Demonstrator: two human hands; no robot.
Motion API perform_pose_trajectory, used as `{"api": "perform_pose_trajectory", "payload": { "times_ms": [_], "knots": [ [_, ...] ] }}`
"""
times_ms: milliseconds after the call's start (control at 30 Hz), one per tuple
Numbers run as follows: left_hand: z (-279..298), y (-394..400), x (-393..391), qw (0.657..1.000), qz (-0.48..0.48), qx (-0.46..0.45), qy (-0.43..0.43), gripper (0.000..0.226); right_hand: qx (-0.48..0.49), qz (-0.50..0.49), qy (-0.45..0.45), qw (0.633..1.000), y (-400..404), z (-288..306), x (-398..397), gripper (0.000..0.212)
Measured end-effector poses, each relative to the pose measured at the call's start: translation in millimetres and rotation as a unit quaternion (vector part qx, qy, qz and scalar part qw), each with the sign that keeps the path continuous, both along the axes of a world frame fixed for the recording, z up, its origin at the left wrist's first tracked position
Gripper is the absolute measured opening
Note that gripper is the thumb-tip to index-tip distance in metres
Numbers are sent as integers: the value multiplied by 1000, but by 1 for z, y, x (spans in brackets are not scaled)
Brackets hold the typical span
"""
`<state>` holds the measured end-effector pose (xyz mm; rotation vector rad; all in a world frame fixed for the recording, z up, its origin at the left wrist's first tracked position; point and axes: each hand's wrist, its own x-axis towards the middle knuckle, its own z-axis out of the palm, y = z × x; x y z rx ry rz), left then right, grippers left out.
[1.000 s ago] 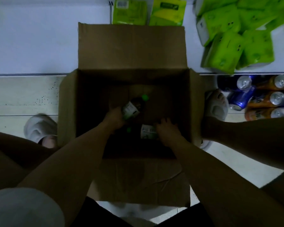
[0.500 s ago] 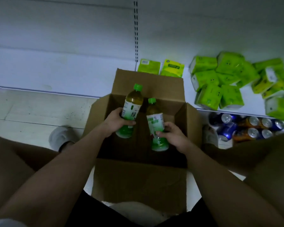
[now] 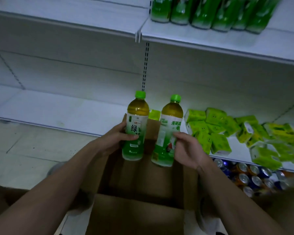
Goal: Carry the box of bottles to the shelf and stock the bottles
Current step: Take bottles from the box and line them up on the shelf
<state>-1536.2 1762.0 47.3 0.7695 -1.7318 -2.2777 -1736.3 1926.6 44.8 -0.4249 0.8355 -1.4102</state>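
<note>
left grip: left hand (image 3: pixel 115 139) clamped round left bottle (image 3: pixel 136 128), upright.
right grip: right hand (image 3: pixel 187 150) clamped round right bottle (image 3: pixel 168 133), upright.
position: both held over box (image 3: pixel 134 216).
target: stocked upper shelf (image 3: pixel 210 39) lies up, far-right; right hand judged nearer.

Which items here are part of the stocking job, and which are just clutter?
Job:
left hand gripping left bottle
right hand gripping right bottle
cardboard box, open below
upper shelf with a row of green bottles

Lying about:
green tissue packs on the lower shelf
cans underneath
</note>
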Motion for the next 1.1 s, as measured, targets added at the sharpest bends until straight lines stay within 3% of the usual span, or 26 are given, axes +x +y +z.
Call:
{"api": "perform_pose_trajectory", "payload": {
  "times_ms": [133, 333, 400, 467, 633, 833, 1100],
  "knots": [
    [54, -4, -16, 998, -35, -24, 52, 87, 21, -55, 127, 990, -5, 47, 7, 91],
    [155, -12, -52, 984, -65, -91, 140, 86, -51, -160, 245, 955, -6, 139, -20, 95],
    [185, -13, -70, 979, -53, -118, 159, 71, -80, -206, 269, 938, -9, 171, -32, 87],
    [212, -10, -90, 974, -38, -139, 176, 57, -98, -258, 293, 915, -13, 201, -45, 66],
    [258, -5, -146, 959, 35, -190, 206, 55, -133, -327, 361, 863, -23, 257, -83, 31],
    [275, -4, -211, 949, 101, -199, 222, 53, -114, -371, 456, 801, -23, 279, -141, 55],
    [258, 1, -281, 953, 73, -196, 220, 53, -92, -417, 456, 781, -21, 264, -205, 55]
  ]
}}
